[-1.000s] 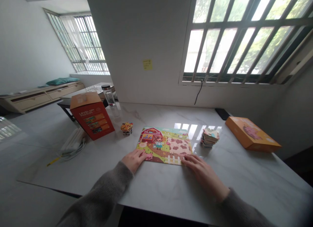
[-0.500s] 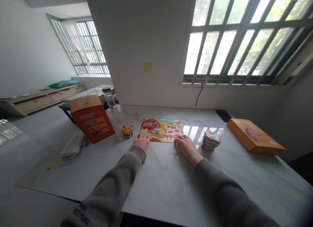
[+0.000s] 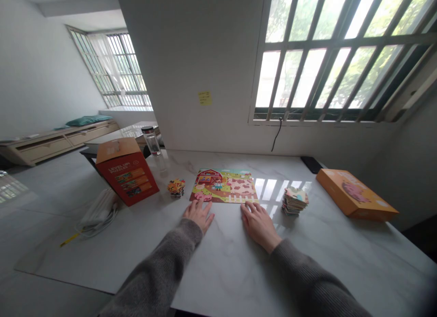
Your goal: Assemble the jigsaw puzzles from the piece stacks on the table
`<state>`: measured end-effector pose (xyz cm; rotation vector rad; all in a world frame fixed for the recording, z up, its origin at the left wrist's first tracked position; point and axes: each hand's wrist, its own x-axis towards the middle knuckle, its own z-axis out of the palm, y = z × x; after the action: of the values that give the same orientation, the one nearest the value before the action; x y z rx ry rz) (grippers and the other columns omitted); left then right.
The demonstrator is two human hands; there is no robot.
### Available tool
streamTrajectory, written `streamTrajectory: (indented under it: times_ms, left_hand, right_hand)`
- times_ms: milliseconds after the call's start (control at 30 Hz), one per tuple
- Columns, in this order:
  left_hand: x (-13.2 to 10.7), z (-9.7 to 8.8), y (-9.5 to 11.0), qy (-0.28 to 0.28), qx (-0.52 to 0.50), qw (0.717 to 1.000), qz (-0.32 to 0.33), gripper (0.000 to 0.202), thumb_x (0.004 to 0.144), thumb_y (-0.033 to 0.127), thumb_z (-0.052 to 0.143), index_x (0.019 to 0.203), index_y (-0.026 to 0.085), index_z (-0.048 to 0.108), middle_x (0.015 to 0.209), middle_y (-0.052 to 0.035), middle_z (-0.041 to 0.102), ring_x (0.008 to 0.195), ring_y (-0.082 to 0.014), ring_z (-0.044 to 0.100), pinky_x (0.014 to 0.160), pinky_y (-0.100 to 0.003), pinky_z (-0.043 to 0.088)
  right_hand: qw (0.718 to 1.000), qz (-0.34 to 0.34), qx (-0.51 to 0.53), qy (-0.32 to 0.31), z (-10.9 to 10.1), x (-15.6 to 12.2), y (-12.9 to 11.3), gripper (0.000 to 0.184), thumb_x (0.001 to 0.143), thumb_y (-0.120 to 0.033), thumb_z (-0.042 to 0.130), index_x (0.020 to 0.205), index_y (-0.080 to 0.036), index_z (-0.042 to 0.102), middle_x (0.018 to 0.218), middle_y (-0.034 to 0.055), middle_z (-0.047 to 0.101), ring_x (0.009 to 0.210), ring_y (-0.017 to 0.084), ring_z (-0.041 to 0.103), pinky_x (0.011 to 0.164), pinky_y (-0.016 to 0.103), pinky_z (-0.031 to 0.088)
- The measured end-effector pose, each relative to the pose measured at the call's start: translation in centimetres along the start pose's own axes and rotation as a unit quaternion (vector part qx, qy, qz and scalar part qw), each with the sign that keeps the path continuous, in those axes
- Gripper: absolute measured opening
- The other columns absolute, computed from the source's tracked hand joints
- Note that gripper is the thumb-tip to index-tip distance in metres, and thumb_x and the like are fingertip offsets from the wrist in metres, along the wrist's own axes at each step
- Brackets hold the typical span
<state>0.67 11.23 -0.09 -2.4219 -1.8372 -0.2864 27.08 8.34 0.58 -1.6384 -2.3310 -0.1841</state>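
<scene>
A farm-picture puzzle is laid flat at the centre of the frame, and its near edge is met by the fingertips of the left hand and the right hand; whether the edge is pressed or only neared cannot be told. Both hands are held palm down, the left with fingers spread, the right with fingers closer together, and nothing is pinched. Any push is best shared evenly between both corners, low and light, so that the joints are not buckled. The stack of pieces at centre left and the taller pile at centre right should not be brushed. The bench is pale, marbled and glossy, and window glare is reflected right of the puzzle. A red box is stood at left, an orange box is laid at right, and the barred window is seen at upper right.
</scene>
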Motion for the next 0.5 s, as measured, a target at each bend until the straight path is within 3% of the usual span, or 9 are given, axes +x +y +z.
streamTrajectory:
  times_ms: [233, 400, 500]
  left_hand:
    - [2.1, 0.0, 0.4, 0.001, 0.002, 1.000, -0.022, 0.055, 0.095, 0.052, 0.044, 0.141, 0.024, 0.052, 0.149, -0.0161, 0.047, 0.132, -0.0384, 0.042, 0.106, -0.055, 0.035]
    - [5.6, 0.3, 0.5, -0.007, 0.006, 0.998, -0.067, 0.061, 0.095, 0.053, 0.043, 0.142, 0.014, 0.050, 0.152, -0.0221, 0.042, 0.139, -0.0393, 0.038, 0.112, -0.054, 0.030]
    - [8.0, 0.9, 0.5, 0.006, -0.006, 0.996, -0.094, 0.062, 0.095, 0.053, 0.043, 0.142, 0.014, 0.048, 0.153, -0.0235, 0.041, 0.141, -0.0397, 0.036, 0.113, -0.056, 0.028]
  right_hand:
    - [1.000, 0.006, 0.014, 0.005, 0.7, 2.5, -0.6, 0.042, 0.099, -0.036, 0.045, 0.135, -0.017, 0.054, 0.139, 0.0138, 0.056, 0.127, 0.031, 0.046, 0.108, 0.044, 0.036]
    - [0.999, 0.018, 0.029, 0.010, 1.5, 5.8, -0.8, 0.044, 0.097, -0.037, 0.047, 0.136, -0.016, 0.054, 0.139, 0.0145, 0.056, 0.127, 0.030, 0.045, 0.110, 0.044, 0.033]
    - [0.999, 0.029, 0.030, 0.007, 2.2, 8.1, -0.8, 0.047, 0.097, -0.039, 0.046, 0.137, -0.015, 0.052, 0.141, 0.0151, 0.055, 0.129, 0.032, 0.043, 0.111, 0.046, 0.031]
